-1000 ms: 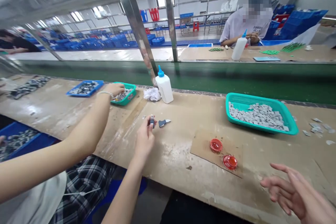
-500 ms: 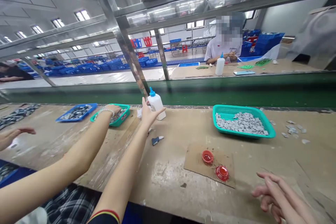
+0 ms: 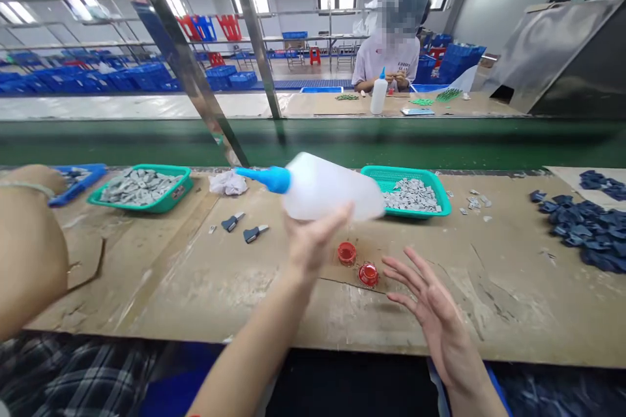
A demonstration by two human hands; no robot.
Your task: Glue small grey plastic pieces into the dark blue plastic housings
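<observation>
My left hand (image 3: 313,234) grips a white squeeze bottle (image 3: 332,187) with a blue nozzle, held up over the table and tilted on its side, nozzle toward the left. Fingers spread, my right hand (image 3: 430,303) is in the air and holds nothing. Just left of its fingertips, two small red cups (image 3: 347,253) with shiny red insides rest on a piece of cardboard (image 3: 332,273). Behind the bottle stands a green basket (image 3: 443,199) of small grey pieces, partly hidden by the bottle.
Two dark-handled small blades (image 3: 255,233) and crumpled white paper (image 3: 227,183) lie left of the bottle. Farther left are another green basket (image 3: 178,189) and a co-worker's arm (image 3: 32,254). Dark blue pieces (image 3: 587,225) are heaped at right. A metal post (image 3: 195,91) rises beyond the table.
The bottle, upright on the table before, is now lifted and tipped sideways in my left hand. My right hand has come in toward the red cups. The view has swung and levelled.
</observation>
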